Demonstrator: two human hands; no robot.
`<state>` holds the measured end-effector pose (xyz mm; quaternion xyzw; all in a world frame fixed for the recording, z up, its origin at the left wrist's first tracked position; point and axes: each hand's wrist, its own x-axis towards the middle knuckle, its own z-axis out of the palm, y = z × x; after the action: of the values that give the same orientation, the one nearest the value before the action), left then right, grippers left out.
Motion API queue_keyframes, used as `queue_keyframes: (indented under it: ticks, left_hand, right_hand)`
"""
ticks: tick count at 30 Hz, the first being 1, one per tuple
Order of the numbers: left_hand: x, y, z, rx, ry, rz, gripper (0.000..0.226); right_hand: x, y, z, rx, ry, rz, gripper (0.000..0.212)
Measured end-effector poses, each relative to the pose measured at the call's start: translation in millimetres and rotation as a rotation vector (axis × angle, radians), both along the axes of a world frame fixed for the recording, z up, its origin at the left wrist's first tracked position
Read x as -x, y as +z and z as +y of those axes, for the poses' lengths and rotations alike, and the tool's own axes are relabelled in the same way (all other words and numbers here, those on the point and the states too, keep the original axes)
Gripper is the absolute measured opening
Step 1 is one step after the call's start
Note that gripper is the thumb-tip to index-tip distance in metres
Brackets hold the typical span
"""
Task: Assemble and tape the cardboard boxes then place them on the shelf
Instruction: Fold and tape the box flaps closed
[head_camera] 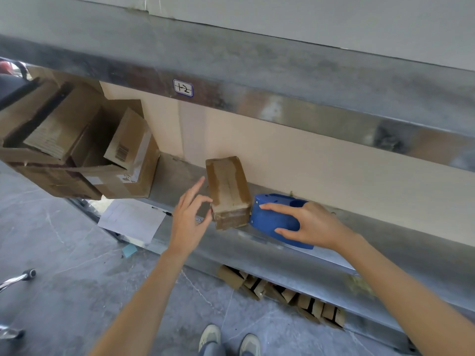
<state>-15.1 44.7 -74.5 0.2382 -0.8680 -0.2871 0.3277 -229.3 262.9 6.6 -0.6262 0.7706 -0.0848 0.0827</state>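
My biggest worry is the taped cardboard box (228, 192) sitting so close to the front edge of the metal shelf (257, 242). Its near end looks almost level with that lip, and a careless nudge from either side could tip it off onto the floor. The blue tape dispenser (276, 218) is right beside the box's right end, seemingly touching it, so if I drag the dispenser sideways the box may skew or slide with it. The dispenser also lies at the front edge, so it could go over too.

My left hand (189, 222) is loose and spread, fingers (195, 187) extended, with the thumb just at the box's near left corner; it grips nothing. My right hand (307, 224) is laid over the dispenser, fingers curved around its body in a light hold rather than a tight clench.

The box is small, oblong, and lies lengthwise pointing toward the back wall. Brown tape covers its top seam and wraps down over the near end; the tape looks wrinkled and uneven in places, so I judge the seal as rough but closed.

Toward the shelf's left end, larger open cartons (84, 150) hang partly over the edge, and a sheet of paper (131, 220) lies just past them.
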Motion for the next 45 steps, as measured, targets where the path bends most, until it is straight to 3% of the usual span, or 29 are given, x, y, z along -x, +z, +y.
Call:
queue_keyframes:
  ticks: [5,9,17,22,36,41,45]
  left_hand:
    - [6,-1,-3,0.006,-0.089,-0.060,0.017]
    - [13,-9,-4,-0.037,-0.100,-0.041,0.037]
    - [14,-22,-9,-0.021,-0.146,0.023,0.048]
    - [12,-20,-11,0.031,-0.168,-0.064,0.061]
    - [13,-13,-10,-0.014,-0.152,-0.013,0.038]
    - [10,-13,-4,-0.032,-0.213,-0.126,0.058]
    - [18,-11,5,0.091,-0.099,-0.201,0.071]
  right_hand:
    - [0,1,-1,-0.021,-0.017,0.010,0.063]
    - [0,2,-1,-0.038,-0.042,0.017,0.062]
    - [-5,3,-2,-0.068,-0.074,0.025,0.062]
    - [-6,6,-1,-0.078,-0.072,0.037,0.062]
    - [-10,15,2,-0.096,-0.067,0.114,0.061]
    - [-8,16,0,-0.095,-0.080,0.142,0.062]
    - [-7,18,-4,-0.094,-0.081,0.160,0.061]
